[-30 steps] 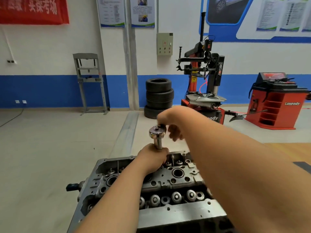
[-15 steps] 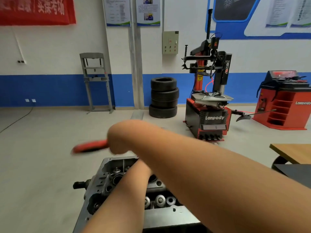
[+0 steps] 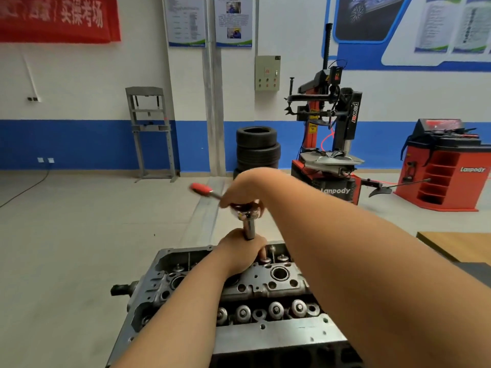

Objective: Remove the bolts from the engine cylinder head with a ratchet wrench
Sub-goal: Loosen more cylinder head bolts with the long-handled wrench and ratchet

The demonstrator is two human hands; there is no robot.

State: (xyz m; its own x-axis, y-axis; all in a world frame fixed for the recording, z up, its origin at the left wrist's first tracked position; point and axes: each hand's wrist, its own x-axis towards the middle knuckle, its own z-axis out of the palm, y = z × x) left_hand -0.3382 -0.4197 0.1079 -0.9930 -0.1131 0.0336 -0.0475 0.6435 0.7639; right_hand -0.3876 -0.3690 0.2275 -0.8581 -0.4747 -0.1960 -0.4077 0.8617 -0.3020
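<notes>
Here the right hand (image 3: 243,189) grips the ratchet wrench (image 3: 212,193) handle while the left hand (image 3: 241,249) wraps its upright extension over the cylinder head (image 3: 276,285)

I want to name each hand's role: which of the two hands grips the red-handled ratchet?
The right hand grips the ratchet wrench at its handle; the left hand only steadies the socket extension below.

The back wall (image 3: 79,83) is white above and blue below, with a red banner (image 3: 55,18) and posters (image 3: 207,21). The floor (image 3: 66,235) is pale grey. A stack of tires (image 3: 257,147) stands beside a tire machine (image 3: 328,134), and a red cabinet (image 3: 446,168) stands further right.
</notes>
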